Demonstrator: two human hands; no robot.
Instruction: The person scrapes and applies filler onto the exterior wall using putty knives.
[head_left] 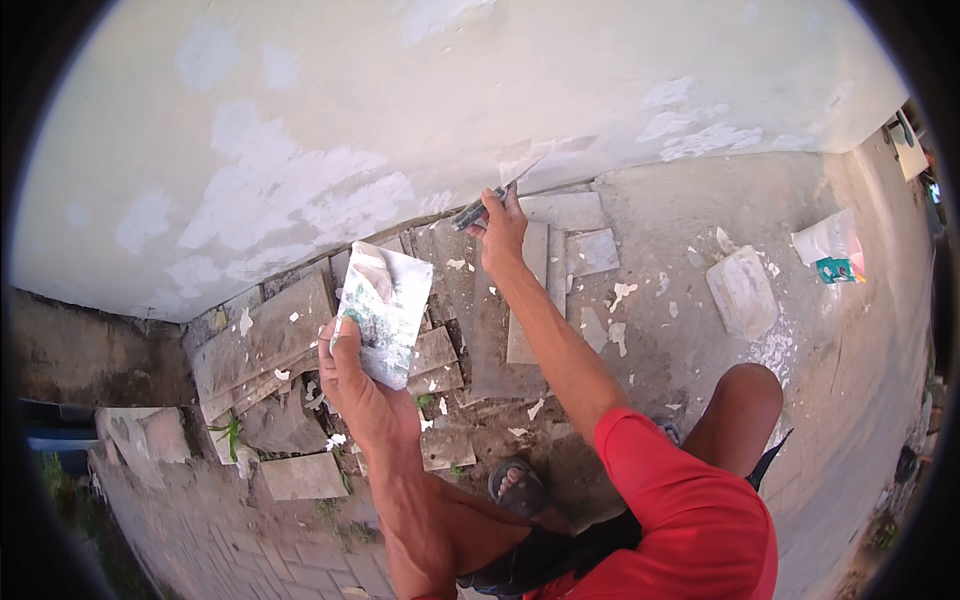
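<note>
The right arm stretches up, and the right hand grips a scraper by the wall at upper middle. The left hand, thumb on top, holds a white board left of center, below the scraper.

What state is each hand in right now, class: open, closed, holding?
Left hand: holding a smeared white board.
Right hand: holding a dark-handled putty knife.

Concrete floor, block paving, daylight
</note>
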